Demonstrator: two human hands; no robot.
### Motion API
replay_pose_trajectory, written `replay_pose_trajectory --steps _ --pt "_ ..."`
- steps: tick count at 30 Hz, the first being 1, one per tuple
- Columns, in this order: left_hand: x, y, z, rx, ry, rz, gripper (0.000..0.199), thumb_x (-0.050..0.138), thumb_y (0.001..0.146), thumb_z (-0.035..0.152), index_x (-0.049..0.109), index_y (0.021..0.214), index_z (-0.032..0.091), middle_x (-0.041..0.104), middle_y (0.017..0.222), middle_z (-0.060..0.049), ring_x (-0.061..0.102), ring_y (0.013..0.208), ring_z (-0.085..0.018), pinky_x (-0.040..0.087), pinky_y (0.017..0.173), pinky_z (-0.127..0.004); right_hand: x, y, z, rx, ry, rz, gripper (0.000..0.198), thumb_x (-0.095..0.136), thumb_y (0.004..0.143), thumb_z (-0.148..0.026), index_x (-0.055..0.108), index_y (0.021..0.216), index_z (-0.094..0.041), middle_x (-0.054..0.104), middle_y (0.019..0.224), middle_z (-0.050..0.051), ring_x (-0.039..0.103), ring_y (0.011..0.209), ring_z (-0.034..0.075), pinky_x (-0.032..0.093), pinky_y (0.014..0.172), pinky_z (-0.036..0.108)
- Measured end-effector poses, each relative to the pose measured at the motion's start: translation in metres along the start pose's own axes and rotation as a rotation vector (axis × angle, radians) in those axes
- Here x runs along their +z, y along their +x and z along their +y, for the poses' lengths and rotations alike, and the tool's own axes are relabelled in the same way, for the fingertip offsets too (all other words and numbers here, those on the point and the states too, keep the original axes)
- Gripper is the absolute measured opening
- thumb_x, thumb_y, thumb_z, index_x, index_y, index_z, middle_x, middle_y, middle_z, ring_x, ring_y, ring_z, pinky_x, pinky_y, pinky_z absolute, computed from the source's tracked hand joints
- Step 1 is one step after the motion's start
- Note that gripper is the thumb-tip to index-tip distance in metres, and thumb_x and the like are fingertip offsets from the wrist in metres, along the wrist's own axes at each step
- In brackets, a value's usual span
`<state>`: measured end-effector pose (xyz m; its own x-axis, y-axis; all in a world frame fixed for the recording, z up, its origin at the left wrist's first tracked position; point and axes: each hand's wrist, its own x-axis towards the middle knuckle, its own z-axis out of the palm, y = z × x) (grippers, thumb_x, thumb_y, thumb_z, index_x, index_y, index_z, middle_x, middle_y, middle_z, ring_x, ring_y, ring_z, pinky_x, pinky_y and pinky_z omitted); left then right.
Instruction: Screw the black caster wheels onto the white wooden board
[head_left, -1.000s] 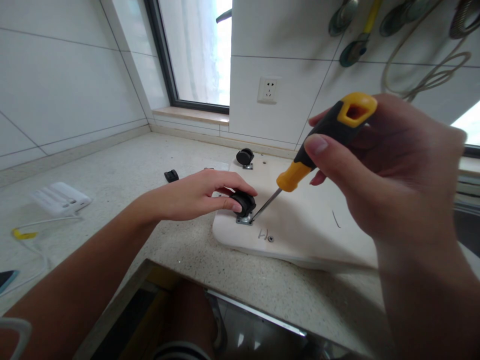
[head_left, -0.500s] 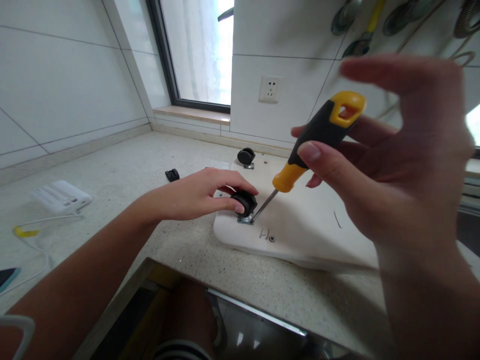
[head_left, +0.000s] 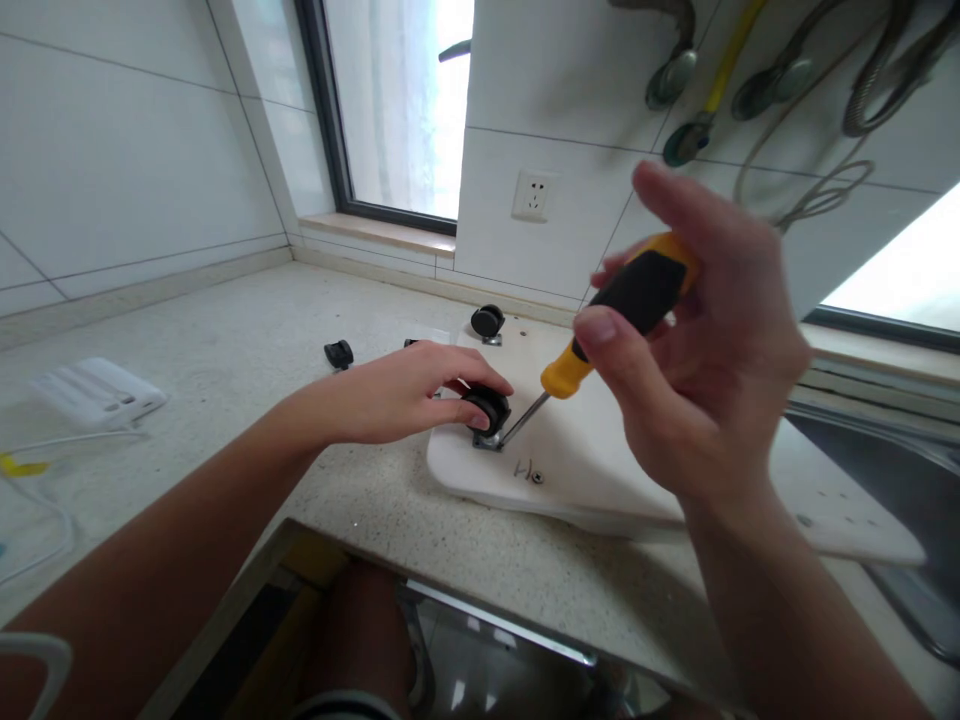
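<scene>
Black, the caster (head_left: 496, 406) sits near the near left corner of the white board (head_left: 574, 440) on the bench (head_left: 375, 500), pinched by the left hand (head_left: 426, 394) — brace it firmly. The right hand (head_left: 697, 385) holds the screwdriver (head_left: 637, 290) tilted — a steeper shaft should seat better.

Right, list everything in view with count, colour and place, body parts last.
Counter: 1, pale, centre, left
Board: 1, white, on counter
Casters: 2, black, on board
Screw: 1, grey, board's near edge
Screwdriver: 1, yellow and black, at near caster
Small pieces: 2, black, left of casters
Box: 1, white, counter's left
Cable: 1, white, yellow tag, left
Outlet: 1, white, wall
Windows: 2, bright, back, right
Valves: 3, grey, upper right
Hoses: several, yellow and grey, above valves
Cord: 1, pale, below valves
Sink: 1, grey, right
Leg: 1, shadowed, bottom
Left hand: 1, bare, on near caster
Right hand: 1, bare, on screwdriver
</scene>
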<state>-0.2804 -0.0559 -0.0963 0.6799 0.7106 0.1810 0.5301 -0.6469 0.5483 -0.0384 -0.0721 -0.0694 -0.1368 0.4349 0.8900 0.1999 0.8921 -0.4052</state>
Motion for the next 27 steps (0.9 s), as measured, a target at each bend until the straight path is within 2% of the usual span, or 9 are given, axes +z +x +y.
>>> replay_pose_trajectory --steps 2,7,12,15,17,21,22,25,27 --pt "0.0 0.001 0.001 0.008 -0.006 -0.005 0.034 0.07 0.102 0.032 0.075 0.135 0.029 0.078 0.132 -0.002 0.072 0.12 -0.022 0.051 0.103 -0.035 0.002 0.005 -0.002 0.029 0.054 -0.107 0.045 0.064 0.1 -0.029 0.07 0.142 -0.046 0.067 0.142 -0.001 0.066 0.125 0.028 0.065 0.092 0.045" --pt "0.0 0.001 0.001 0.006 -0.033 -0.011 0.029 0.07 0.102 0.029 0.077 0.13 0.027 0.079 0.13 -0.002 0.073 0.113 -0.021 0.052 0.098 -0.033 0.008 0.022 -0.001 0.036 -0.144 -0.122 0.025 0.079 0.095 -0.038 0.079 0.12 -0.036 0.073 0.11 0.004 0.071 0.104 0.024 0.065 0.088 0.04" --pt "0.001 0.0 0.0 0.024 0.012 0.01 0.029 0.07 0.102 0.032 0.076 0.13 0.026 0.078 0.131 -0.003 0.072 0.118 -0.023 0.049 0.103 -0.033 0.011 0.02 0.003 0.042 0.045 -0.222 0.035 0.061 0.105 -0.04 0.072 0.138 -0.038 0.073 0.131 0.004 0.069 0.118 0.026 0.063 0.098 0.045" --pt "0.0 0.0 0.0 0.02 0.008 -0.008 0.029 0.07 0.102 0.03 0.076 0.13 0.026 0.078 0.131 -0.002 0.072 0.118 -0.022 0.049 0.102 -0.033 0.007 0.012 0.001 0.011 -0.034 -0.058 0.028 0.076 0.097 -0.036 0.08 0.125 -0.036 0.074 0.112 0.004 0.07 0.097 0.023 0.064 0.087 0.043" --pt "0.0 0.0 0.0 0.022 -0.002 -0.012 0.029 0.071 0.102 0.029 0.076 0.13 0.026 0.078 0.131 -0.003 0.071 0.119 -0.022 0.049 0.104 -0.033 0.004 0.01 0.0 0.007 -0.083 -0.023 0.03 0.079 0.094 -0.039 0.081 0.124 -0.035 0.072 0.105 0.004 0.068 0.097 0.024 0.062 0.09 0.045" --pt "0.001 0.0 -0.001 0.018 0.015 -0.005 0.028 0.071 0.103 0.033 0.076 0.129 0.025 0.078 0.131 -0.004 0.072 0.119 -0.022 0.049 0.104 -0.034 0.0 0.009 0.0 0.116 0.174 -0.282 0.048 0.059 0.104 -0.042 0.063 0.151 -0.042 0.07 0.135 0.004 0.067 0.126 0.028 0.062 0.1 0.049" --pt "0.001 0.0 -0.001 0.017 0.014 -0.003 0.028 0.07 0.103 0.033 0.076 0.129 0.025 0.078 0.131 -0.004 0.072 0.119 -0.022 0.049 0.103 -0.034 0.0 0.009 0.0 0.11 0.181 -0.276 0.047 0.062 0.103 -0.04 0.064 0.15 -0.043 0.072 0.132 0.003 0.07 0.122 0.028 0.064 0.096 0.047" --pt "0.001 0.001 -0.001 0.017 -0.003 -0.002 0.028 0.07 0.102 0.029 0.076 0.13 0.025 0.079 0.13 -0.004 0.072 0.119 -0.022 0.049 0.101 -0.033 0.002 0.008 -0.001 0.035 -0.023 -0.083 0.037 0.078 0.095 -0.036 0.077 0.131 -0.041 0.073 0.105 0.003 0.073 0.097 0.024 0.065 0.086 0.044" --pt "0.001 0.001 0.0 0.017 0.0 0.004 0.029 0.07 0.102 0.031 0.075 0.13 0.025 0.079 0.129 -0.004 0.072 0.116 -0.023 0.05 0.099 -0.033 0.002 0.007 -0.003 0.032 -0.094 -0.064 0.037 0.077 0.096 -0.04 0.076 0.133 -0.038 0.073 0.107 0.004 0.071 0.1 0.025 0.064 0.092 0.046"
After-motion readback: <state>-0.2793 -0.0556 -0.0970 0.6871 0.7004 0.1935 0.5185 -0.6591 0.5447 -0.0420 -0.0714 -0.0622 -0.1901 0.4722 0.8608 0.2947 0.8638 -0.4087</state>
